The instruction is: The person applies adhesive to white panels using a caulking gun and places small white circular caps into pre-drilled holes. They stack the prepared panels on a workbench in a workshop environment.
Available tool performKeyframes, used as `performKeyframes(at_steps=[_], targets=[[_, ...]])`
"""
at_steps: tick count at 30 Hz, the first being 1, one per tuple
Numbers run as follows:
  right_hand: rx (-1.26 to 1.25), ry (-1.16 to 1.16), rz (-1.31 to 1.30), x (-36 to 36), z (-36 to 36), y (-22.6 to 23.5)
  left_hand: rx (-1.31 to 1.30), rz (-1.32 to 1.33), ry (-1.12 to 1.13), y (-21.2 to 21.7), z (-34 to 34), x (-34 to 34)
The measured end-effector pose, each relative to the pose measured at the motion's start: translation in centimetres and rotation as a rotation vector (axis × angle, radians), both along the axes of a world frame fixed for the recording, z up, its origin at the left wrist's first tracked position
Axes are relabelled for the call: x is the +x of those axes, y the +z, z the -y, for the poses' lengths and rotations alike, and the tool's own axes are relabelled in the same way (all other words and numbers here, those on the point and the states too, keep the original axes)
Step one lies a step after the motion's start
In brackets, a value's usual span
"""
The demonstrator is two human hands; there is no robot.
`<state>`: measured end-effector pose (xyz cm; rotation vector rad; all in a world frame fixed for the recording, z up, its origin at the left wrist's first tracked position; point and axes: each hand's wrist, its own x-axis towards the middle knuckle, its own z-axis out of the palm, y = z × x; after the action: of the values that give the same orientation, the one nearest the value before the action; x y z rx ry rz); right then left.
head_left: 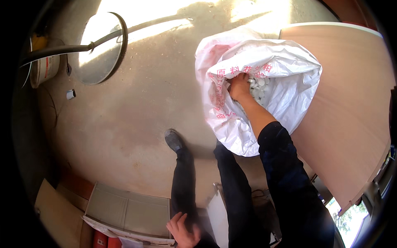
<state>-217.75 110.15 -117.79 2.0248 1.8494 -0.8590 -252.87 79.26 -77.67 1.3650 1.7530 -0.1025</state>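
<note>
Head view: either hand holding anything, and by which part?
Right hand: inside the white sack, beside small white pieces; grip too hidden to tell whether it holds any. Left hand: nothing visibly held.

My left grip [184, 231] and right grip [240, 87] are showing bare. I am wearing a black, creased sleeve [285, 169] that is ending partway along my right forearm [259, 115]. I am also wearing long dark trousers [183, 177] and a dark grey left shoe [174, 140].
</note>
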Motion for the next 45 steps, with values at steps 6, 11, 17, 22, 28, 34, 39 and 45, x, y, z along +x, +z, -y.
performKeyframes(at_steps=[6,11,17,22,28,34,39,45], targets=[[0.006,-0.175,-0.058,-2.9,2.1,1.0,0.018,0.028,-0.09,0.7,-1.1,-1.1],[0.085,-0.001,0.176,-1.2,1.6,-3.2,0.034,0.032,-0.076,-1.3,-1.1,-0.1],[0.192,-0.136,0.165,-0.1,5.6,-6.3,0.014,0.045,-0.039,-1.5,-1.1,0.2],[0.225,-0.31,0.077,0.2,6.0,-7.0,-0.012,0.038,-0.05,-0.7,-0.5,0.4],[0.185,-0.516,-0.298,1.8,5.8,-0.8,-0.037,0.015,-0.075,0.4,-0.2,1.5],[0.017,-1.356,-1.09,5.2,5.7,2.9,0.067,0.033,-0.118,-0.6,0.5,2.4],[-0.004,-1.676,-1.316,6.2,7.2,8.2,0.05,-0.025,-0.186,-0.7,0.7,4.2],[-0.012,-1.733,-1.742,4.0,10.2,18.8,0.078,-0.019,-0.227,-1.9,2.4,4.3]])
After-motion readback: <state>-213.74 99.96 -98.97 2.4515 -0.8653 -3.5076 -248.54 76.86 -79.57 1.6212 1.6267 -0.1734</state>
